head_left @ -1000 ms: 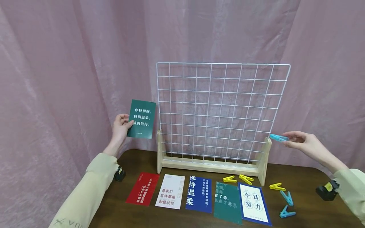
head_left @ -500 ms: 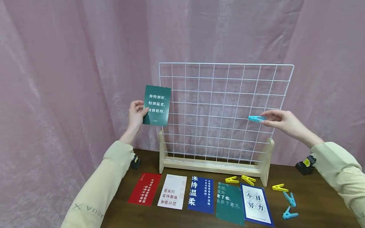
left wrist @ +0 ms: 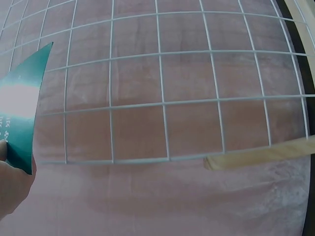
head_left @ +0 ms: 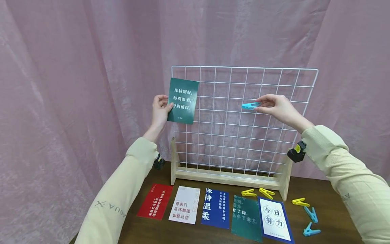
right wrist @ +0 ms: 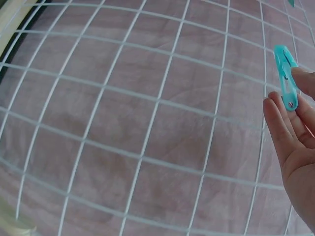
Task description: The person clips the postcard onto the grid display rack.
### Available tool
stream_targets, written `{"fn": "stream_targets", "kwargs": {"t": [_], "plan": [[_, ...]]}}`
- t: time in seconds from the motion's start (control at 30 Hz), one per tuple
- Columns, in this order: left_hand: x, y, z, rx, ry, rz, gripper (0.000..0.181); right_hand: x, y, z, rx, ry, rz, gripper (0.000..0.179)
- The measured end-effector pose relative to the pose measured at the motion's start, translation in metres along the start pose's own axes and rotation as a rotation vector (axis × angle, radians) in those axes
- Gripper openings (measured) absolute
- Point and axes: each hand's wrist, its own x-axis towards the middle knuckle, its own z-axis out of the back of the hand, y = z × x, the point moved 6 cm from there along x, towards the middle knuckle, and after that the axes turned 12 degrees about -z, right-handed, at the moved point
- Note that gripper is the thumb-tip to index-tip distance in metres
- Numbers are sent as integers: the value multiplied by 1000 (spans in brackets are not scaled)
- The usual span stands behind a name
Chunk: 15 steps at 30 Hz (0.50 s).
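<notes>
My left hand (head_left: 159,110) pinches the left edge of a green card (head_left: 183,101) with white lettering, thumb in front. The card stands upright before the upper left part of a white wire grid (head_left: 230,117); whether it touches the wires I cannot tell. In the left wrist view the card (left wrist: 24,105) is cut off by the frame's edge. Between thumb and fingers my right hand (head_left: 278,107) pinches a light blue clothespin (head_left: 250,106), in front of the grid's middle right. The right wrist view shows this clothespin (right wrist: 286,78) apart from the wires.
A wooden stand (head_left: 226,178) bears the grid on a dark table (head_left: 332,210). Several cards lie in a row before it, from a red card (head_left: 155,201) to a blue-edged white card (head_left: 275,218). Yellow clothespins (head_left: 300,202) and blue clothespins (head_left: 311,230) lie near the right. A pink curtain (head_left: 128,51) hangs behind.
My left hand has raised the green card and brought it right, over the grid's upper left. My right hand has carried the blue clothespin up and left from beside the stand.
</notes>
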Motion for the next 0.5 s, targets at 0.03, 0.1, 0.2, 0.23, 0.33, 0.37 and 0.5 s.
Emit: {"fn": "stream_targets", "kwargs": {"t": [0.03,0.1,0.2,0.23,0.33,0.37,0.5], "plan": [[0,-1,-1,-1,-2,-4,29,2,2,-1,5,3,3,35],[1,-2,-4,-6,-3,-14,28,5,7,-2,19,7,11,34],[0,-4,-8,-3,10,-25,27,10,14,-5,40,4,24,34],[0,-4,-9,-2,16,-27,27,11,16,-6,43,0,24,34],[-1,-4,-12,-3,23,-34,27,16,22,-9,61,-12,29,33],[-1,-4,-13,-9,19,-37,27,18,24,-10,67,-12,27,33],[1,-2,-14,-18,10,-42,27,25,35,-15,85,-13,28,33]]}}
